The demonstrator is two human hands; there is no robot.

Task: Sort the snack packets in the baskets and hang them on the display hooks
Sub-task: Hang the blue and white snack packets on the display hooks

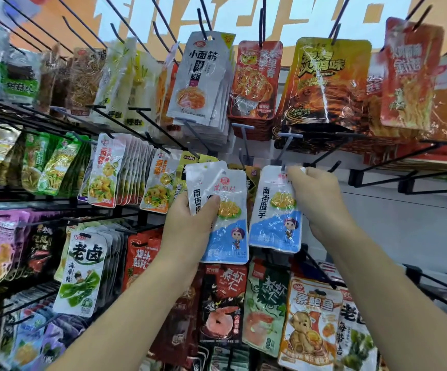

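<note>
My left hand (190,223) grips a small stack of white-and-blue snack packets (225,218), thumb across the front one. My right hand (316,199) pinches the top edge of one more white-and-blue packet (276,210) of the same kind, holding it up at the tip of a black display hook (284,153) in the middle row. Whether the hook passes through the packet's hole is hidden by my fingers. No basket is in view.
Hooks full of hanging snack packets cover the wall: a white packet stack (198,81) and red-orange packets (326,81) above, yellow-green ones (104,172) left, dark and green ones (265,306) below. Bare black hooks (393,162) and white panel lie to the right.
</note>
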